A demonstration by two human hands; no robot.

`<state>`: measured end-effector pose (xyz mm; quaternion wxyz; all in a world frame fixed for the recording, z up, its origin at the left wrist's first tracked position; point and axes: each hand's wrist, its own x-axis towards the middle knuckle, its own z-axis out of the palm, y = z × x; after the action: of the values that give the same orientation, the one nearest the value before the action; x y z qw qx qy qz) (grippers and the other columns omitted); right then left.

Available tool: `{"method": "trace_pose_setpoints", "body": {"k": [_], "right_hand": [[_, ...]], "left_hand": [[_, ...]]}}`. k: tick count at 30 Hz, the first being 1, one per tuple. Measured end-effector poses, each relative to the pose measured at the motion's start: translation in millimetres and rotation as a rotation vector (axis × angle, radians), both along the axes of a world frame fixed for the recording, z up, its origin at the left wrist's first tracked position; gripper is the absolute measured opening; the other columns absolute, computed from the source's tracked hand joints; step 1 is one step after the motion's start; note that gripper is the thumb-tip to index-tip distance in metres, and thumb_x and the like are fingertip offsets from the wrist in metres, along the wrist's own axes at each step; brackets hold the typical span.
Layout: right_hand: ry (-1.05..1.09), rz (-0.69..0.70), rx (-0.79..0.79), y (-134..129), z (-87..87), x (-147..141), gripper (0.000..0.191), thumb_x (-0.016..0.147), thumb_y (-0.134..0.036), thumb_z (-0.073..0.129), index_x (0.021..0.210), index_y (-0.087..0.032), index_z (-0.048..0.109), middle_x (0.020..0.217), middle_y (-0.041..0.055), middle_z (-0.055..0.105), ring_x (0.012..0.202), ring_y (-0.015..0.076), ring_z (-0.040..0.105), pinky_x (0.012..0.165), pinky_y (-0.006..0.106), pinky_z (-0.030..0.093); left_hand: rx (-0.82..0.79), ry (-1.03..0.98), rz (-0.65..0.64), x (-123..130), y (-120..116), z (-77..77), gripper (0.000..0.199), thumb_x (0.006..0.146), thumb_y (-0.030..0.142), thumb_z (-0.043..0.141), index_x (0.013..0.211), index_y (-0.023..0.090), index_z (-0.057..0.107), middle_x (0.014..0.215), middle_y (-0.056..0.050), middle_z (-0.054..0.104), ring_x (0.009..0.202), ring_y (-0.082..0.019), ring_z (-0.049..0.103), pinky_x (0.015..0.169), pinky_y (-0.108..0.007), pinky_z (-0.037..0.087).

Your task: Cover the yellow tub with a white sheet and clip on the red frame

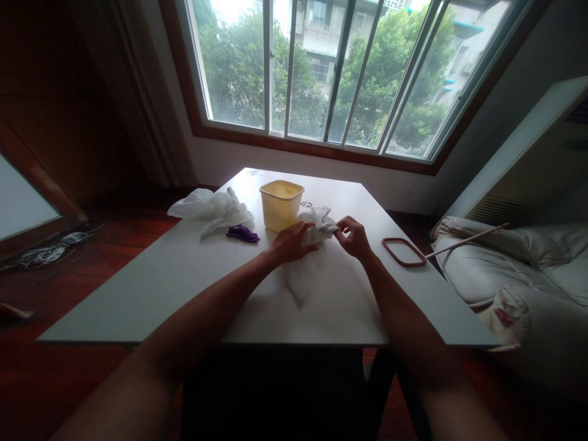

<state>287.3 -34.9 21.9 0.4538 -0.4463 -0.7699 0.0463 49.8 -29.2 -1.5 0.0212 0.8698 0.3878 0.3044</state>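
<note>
A crumpled white plastic bag lies gathered on the table between my two hands. My left hand rests against its left side, with the fingers bent over the plastic. On the other side, my right hand pinches a twisted end of the bag between thumb and fingers. Just behind my left hand stands a yellow square plastic bin, upright. Left of the bin are a purple folded item, its kind unclear, and a second translucent white bag.
The white table carries a reddish-brown rounded frame at its right. A thin stick reaches from near there across a light padded seat. Coiled cables lie on the floor at left. A window is beyond the table.
</note>
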Motion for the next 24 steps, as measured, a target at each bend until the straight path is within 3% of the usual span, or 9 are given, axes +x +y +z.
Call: {"method": "trace_pose_setpoints", "body": {"k": [5,10,24], "right_hand": [[0.077,-0.092,-0.011,6,-0.5,13,0.008,0.08,-0.026,0.058,0.078,-0.019,0.06,0.08,0.0031,0.064,0.069,0.0163,0.058,0.065,0.03,0.049],[0.157,-0.201,-0.042,15,-4.8,29,0.012,0.077,-0.029,0.057,0.078,-0.018,0.062,0.077,0.0037,0.065,0.067,0.0178,0.058,0.065,0.031,0.049],[0.157,-0.445,-0.139,34,-17.8,69,0.025,0.076,-0.039,0.056,0.074,-0.017,0.067,0.068,0.0047,0.067,0.065,0.0195,0.057,0.063,0.03,0.04]], "left_hand": [[0.023,-0.025,0.075,-1,-1,2.7,0.049,0.091,0.053,0.056,0.129,0.023,0.051,0.11,-0.011,0.07,0.09,-0.027,0.07,0.073,-0.035,0.051],[0.017,-0.018,0.163,-6,3,2.8,0.041,0.092,0.05,0.055,0.122,0.022,0.058,0.09,-0.009,0.073,0.084,-0.028,0.072,0.071,-0.033,0.05],[-0.058,0.108,0.263,-23,13,11.9,0.026,0.087,0.021,0.048,0.099,0.022,0.07,0.086,-0.008,0.074,0.08,-0.024,0.07,0.072,-0.031,0.05]]}}
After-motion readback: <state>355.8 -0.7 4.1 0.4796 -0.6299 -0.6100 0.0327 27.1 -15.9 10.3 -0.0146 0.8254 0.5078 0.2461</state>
